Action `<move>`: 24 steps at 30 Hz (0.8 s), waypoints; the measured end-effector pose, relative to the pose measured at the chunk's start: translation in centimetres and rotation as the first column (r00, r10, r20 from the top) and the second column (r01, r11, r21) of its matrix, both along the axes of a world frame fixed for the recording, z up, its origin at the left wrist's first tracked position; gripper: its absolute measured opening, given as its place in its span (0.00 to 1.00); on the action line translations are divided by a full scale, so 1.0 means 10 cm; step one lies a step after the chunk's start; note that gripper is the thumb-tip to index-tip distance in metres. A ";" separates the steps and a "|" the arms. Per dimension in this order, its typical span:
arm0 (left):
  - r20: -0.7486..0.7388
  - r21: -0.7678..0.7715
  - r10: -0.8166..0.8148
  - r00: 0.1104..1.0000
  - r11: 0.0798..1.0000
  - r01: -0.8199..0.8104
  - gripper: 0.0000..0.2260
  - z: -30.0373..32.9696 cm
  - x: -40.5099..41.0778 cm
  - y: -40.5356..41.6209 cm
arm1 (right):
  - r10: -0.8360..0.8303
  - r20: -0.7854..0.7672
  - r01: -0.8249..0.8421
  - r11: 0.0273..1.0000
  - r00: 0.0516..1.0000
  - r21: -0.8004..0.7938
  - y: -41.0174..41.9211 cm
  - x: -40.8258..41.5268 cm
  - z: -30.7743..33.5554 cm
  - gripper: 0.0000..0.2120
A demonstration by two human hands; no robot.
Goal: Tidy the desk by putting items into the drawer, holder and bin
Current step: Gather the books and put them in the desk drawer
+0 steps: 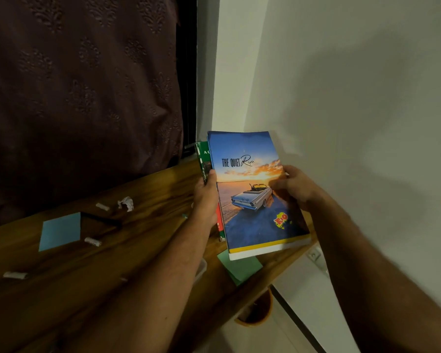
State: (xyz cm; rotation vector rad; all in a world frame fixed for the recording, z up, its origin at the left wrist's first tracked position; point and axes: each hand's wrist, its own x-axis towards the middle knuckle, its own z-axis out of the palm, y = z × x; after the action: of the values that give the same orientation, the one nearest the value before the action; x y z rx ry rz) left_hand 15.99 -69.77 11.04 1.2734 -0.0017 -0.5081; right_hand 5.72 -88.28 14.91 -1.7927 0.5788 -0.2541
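Above the wooden bench's (127,250) far corner, the left hand (206,200) and right hand (294,189) grip a stack of notebooks (252,194) by its sides, fingers curled around the edges.

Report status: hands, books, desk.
Left hand and right hand both grip the stack of books. Paper scraps and blue note on desk.
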 end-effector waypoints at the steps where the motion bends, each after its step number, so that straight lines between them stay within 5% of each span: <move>1: 0.007 0.008 -0.003 1.000 1.000 0.003 0.12 0.02 -0.01 0.01 | 0.000 0.009 0.000 1.000 1.000 0.015 0.02 -0.03 0.02 0.08; 15: 0.151 0.148 -0.047 0.987 0.989 0.025 0.10 0.17 -0.29 -0.11 | -0.186 0.133 0.166 0.975 0.973 0.148 -0.28 -0.64 0.11 0.14; 20: 0.275 0.189 0.002 0.961 0.980 -0.055 0.09 0.28 -0.22 0.05 | -0.386 0.196 0.360 0.920 0.901 0.158 -0.75 -1.23 0.25 0.16; 24: 0.184 0.129 0.005 0.983 0.991 -0.029 0.09 0.36 -0.26 0.15 | -0.437 0.132 0.422 0.897 0.890 0.130 -0.96 -1.53 0.22 0.15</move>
State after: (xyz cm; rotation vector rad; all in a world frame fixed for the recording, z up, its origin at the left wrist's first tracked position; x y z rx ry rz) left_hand 13.44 -68.23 14.65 1.4443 -0.1137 -0.3787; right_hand -9.63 -97.89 17.14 -1.5154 0.8581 -0.6560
